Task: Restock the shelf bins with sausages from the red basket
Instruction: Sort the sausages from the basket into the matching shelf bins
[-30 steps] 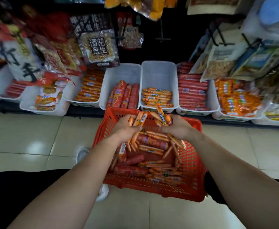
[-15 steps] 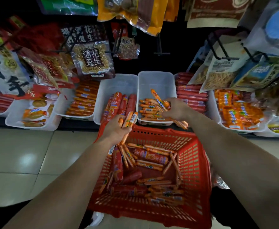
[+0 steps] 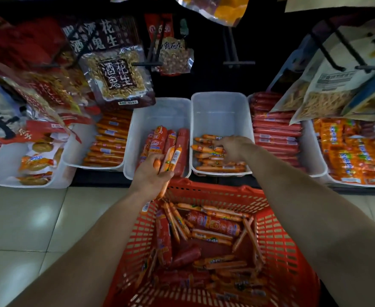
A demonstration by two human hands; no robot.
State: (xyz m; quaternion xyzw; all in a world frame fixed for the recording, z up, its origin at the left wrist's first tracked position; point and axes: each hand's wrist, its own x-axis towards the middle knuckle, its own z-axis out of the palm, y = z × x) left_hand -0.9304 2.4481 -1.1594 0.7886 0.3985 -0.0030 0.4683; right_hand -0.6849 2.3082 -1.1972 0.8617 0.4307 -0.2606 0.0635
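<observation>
I am watching the left hand (image 3: 153,173), near the centre of the frame, gripping a loose fan of thin sausages (image 3: 171,159) right over the front edge of the middle bin (image 3: 160,111), which is holding thick red sausages (image 3: 183,142) (the wrong sort for this bunch). If that grip is slackening, I am expecting a thin one to be dropping in among the thick ones, or sliding past the rim of the red basket (image 3: 279,251) onto the floor (image 3: 26,218); one is hanging below the palm, barely caught. The right hand (image 3: 233,147) is lying palm-down in the neighbouring bin (image 3: 220,107) to the right, fingertips among the pile (image 3: 206,149) of thin ones there; whether it is pinching any I cannot tell. Plenty of sausages are lying in the basket at the lower centre, so I am judging the restocking far from finished.
</observation>
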